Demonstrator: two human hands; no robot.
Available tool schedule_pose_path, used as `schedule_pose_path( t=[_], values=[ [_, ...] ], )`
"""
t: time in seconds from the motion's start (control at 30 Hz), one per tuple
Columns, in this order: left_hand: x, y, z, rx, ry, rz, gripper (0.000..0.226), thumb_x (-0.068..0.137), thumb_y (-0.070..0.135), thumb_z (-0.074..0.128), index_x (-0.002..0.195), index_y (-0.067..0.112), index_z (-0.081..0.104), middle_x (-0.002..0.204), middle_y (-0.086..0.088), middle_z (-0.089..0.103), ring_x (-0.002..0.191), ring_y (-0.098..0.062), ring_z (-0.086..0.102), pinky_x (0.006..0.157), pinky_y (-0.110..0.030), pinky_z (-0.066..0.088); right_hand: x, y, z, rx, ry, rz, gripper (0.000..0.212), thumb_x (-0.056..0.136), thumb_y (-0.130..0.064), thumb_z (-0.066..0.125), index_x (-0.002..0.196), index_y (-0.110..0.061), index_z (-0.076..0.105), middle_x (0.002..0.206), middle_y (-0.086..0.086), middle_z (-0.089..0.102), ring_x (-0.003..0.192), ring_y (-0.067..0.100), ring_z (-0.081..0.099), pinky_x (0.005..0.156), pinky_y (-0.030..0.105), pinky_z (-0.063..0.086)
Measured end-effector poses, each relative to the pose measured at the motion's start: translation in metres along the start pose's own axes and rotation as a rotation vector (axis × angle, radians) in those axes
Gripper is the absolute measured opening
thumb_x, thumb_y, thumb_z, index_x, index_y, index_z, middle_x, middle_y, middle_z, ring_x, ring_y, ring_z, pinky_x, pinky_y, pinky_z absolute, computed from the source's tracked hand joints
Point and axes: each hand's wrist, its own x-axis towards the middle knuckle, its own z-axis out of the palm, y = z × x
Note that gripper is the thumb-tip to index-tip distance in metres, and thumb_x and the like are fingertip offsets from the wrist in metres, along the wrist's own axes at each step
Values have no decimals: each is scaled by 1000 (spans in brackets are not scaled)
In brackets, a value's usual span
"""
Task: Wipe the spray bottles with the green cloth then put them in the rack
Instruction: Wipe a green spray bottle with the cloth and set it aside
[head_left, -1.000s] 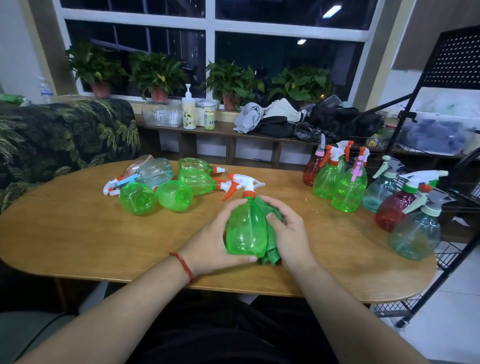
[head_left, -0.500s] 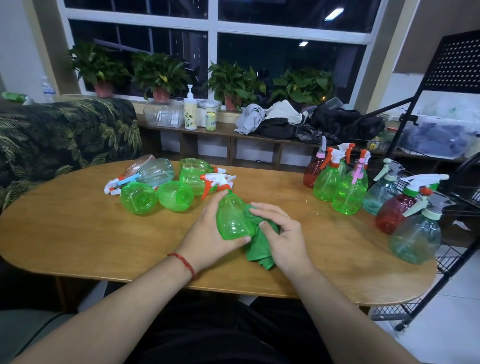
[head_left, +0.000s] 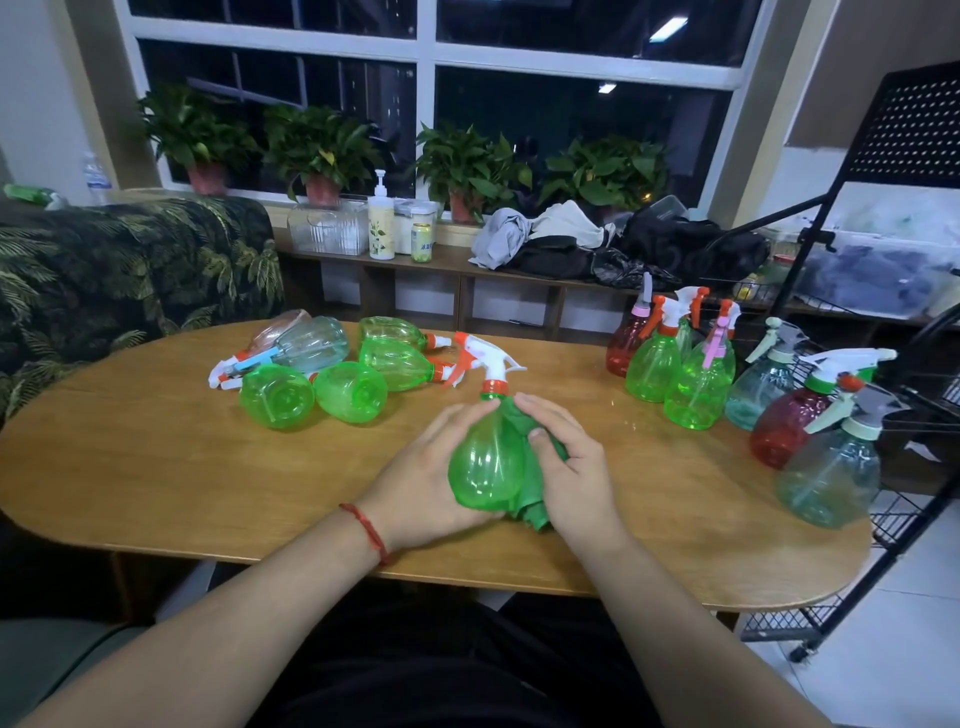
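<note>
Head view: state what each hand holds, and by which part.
The left hand grips the green spray bottle by its rounded body, its trigger head free. The right hand holds the green cloth bunched against the bottle's other side.

The green cloth (head_left: 537, 512) shows only as a strip and a corner. The rest lies behind the green spray bottle (head_left: 488, 467) and under the right hand (head_left: 574, 467). The black rack (head_left: 924, 145) is cut off by the right edge. A pinkish bottle (head_left: 280, 326) is mostly hidden behind a clear bottle (head_left: 317, 343). The print on the small can (head_left: 422, 242) is too small to read.
</note>
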Motion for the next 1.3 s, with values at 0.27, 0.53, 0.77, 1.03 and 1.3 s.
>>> schedule_pose_path(
  t=[0.27, 0.53, 0.77, 1.03, 1.3],
  values=[
    [-2, 4, 1, -32, -35, 13, 117, 66, 48, 100, 162, 38, 33, 157, 15, 44, 145, 3, 42, 120, -18, 33, 3, -2, -6, 213, 17, 178, 43, 102, 14, 51, 121, -12, 79, 132, 3, 74, 131, 21, 65, 119, 46, 47],
    [4, -16, 5, -73, 250, -186, 115, 63, 41, 102, 157, 34, 38, 150, 8, 48, 137, -4, 48, 118, -21, 37, -7, 0, 5, -113, -135, -164, 45, 98, 19, 55, 120, -11, 81, 138, -3, 69, 134, 18, 62, 115, 28, 46],
    [3, -16, 6, -24, 258, -185, 115, 63, 42, 101, 158, 31, 38, 145, 9, 46, 134, -2, 46, 113, -10, 31, -9, 2, 8, -177, -122, -204, 49, 100, 18, 54, 126, -15, 79, 142, -3, 66, 136, 18, 61, 115, 30, 47],
    [-1, -1, 2, -29, -41, -46, 118, 63, 53, 100, 160, 43, 33, 151, 18, 44, 139, 5, 44, 117, -16, 35, -3, 2, 1, -60, -8, -27, 48, 104, 12, 49, 127, -20, 77, 136, -8, 69, 136, 16, 59, 119, 33, 44],
    [-3, 4, -1, -138, 10, -101, 115, 63, 49, 101, 156, 54, 34, 156, 20, 49, 142, -1, 49, 121, -33, 42, 0, -2, -2, 94, 2, 120, 48, 105, 10, 51, 124, -26, 77, 133, -6, 72, 131, 14, 64, 118, 40, 48]
  ],
)
